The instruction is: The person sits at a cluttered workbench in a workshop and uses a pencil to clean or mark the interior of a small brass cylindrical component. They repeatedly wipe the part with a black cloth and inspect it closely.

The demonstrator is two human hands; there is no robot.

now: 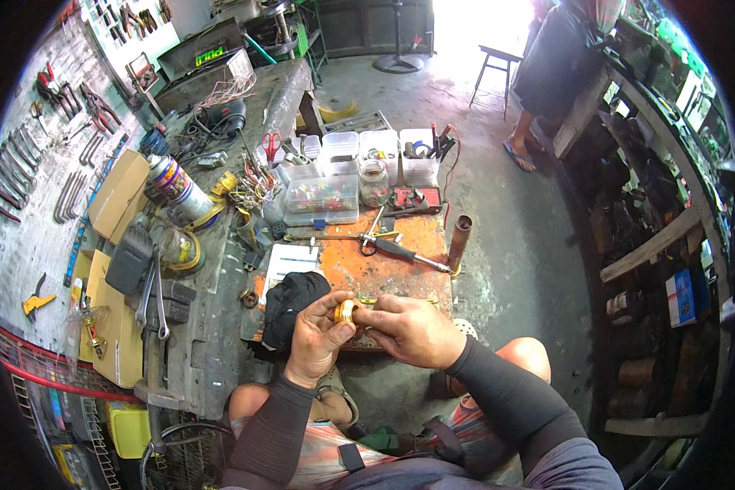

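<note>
Between the thumb and fingers of my left hand (312,341) is a gold-coloured metal ring (344,311), held up above the near edge of an orange, paint-worn worktop (343,265). My right hand (420,333) meets it from the right, its fingers curled and pressed together with the tips at the ring's opening. Whether those fingertips hold something small is hidden. Beside my left hand lies a bundle of black cloth (292,306). Beyond both hands, a tool with a dark grip and thin metal rod (396,249) rests on the worktop.
A brown metal tube (461,237) stands upright at the worktop's right edge. Plastic bins (339,151) and a glass jar (373,184) line its far side. Left are a spray can (175,184), a cardboard box (113,327) and spanners (159,298). A person (559,69) stands far right.
</note>
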